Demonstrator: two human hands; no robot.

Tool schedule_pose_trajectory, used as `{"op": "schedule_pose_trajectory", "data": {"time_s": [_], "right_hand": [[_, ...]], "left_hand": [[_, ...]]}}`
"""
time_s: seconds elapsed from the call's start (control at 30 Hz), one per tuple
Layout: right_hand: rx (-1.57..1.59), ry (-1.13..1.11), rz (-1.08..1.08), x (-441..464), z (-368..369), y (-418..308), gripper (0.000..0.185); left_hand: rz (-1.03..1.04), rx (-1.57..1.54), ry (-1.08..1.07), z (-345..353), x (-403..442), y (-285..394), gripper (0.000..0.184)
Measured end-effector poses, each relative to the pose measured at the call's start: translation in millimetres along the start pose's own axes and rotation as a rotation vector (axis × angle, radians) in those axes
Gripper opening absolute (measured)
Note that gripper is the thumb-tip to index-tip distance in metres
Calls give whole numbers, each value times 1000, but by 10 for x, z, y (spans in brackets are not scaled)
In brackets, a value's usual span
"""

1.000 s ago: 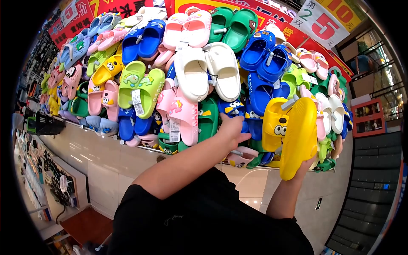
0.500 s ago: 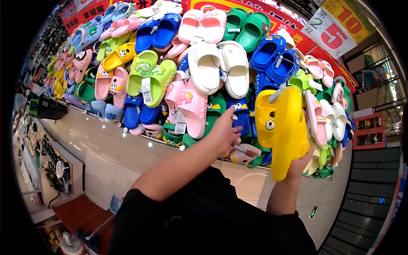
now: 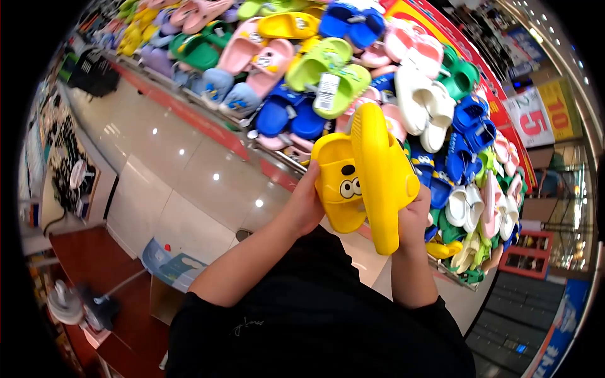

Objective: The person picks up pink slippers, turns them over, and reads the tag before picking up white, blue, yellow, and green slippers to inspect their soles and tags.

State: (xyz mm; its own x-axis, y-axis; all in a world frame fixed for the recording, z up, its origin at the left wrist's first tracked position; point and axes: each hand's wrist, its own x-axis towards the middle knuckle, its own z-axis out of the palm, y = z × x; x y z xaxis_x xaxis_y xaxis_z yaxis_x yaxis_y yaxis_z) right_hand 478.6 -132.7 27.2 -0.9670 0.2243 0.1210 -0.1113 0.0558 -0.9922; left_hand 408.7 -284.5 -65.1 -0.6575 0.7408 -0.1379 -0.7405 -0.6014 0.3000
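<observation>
A pair of yellow slippers [image 3: 378,183] is between my two hands, in front of my chest. One slipper shows its inside and a cartoon face with big eyes; the other stands edge-on, its sole turned partly toward me. My left hand [image 3: 307,200] grips the left edge of the face slipper. On the right, my right hand [image 3: 414,217] is wrapped round the edge-on slipper, its fingers partly hidden behind it. Just beyond are a lime green pair [image 3: 329,75] with a white tag, a blue pair [image 3: 287,113] and a white pair [image 3: 423,104].
The display rack's red-and-metal edge [image 3: 208,126] runs diagonally before me, heaped with colourful slippers. Price signs [image 3: 530,118] stand at the right. A black basket [image 3: 94,72] is at the upper left. A reddish-brown surface [image 3: 94,264] and a blue-white object [image 3: 173,261] lie lower left.
The yellow pair has moved left and nearer the middle in my right hand. My left hand has left the rack's slippers and taken hold of the pair. The view has swung left.
</observation>
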Motion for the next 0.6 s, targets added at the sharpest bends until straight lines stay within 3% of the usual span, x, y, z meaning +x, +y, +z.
{"op": "schedule_pose_trajectory", "data": {"time_s": [0.2,0.27,0.3,0.4,0.43,0.53,0.6], "right_hand": [[11,-14,53,152,1014,85,18],[-378,-202,-145,153,1304,112,20],[-525,-265,-231,120,1472,92,22],[-863,-406,-426,-35,1968,97,31],[-833,-397,-456,-57,2100,113,33],[-811,-402,-434,-86,2320,58,37],[-702,-588,-381,-39,2332,29,35]], "left_hand": [[145,-97,39,-212,-659,697,62],[229,-40,115,-349,-826,804,55],[270,33,25,-418,-915,871,47],[299,-230,-95,-1043,-1086,804,45],[162,-575,-269,-1130,-1124,884,51],[150,-399,-180,-1301,-1272,1086,52],[121,-355,-152,-1346,-1329,1228,52]]}}
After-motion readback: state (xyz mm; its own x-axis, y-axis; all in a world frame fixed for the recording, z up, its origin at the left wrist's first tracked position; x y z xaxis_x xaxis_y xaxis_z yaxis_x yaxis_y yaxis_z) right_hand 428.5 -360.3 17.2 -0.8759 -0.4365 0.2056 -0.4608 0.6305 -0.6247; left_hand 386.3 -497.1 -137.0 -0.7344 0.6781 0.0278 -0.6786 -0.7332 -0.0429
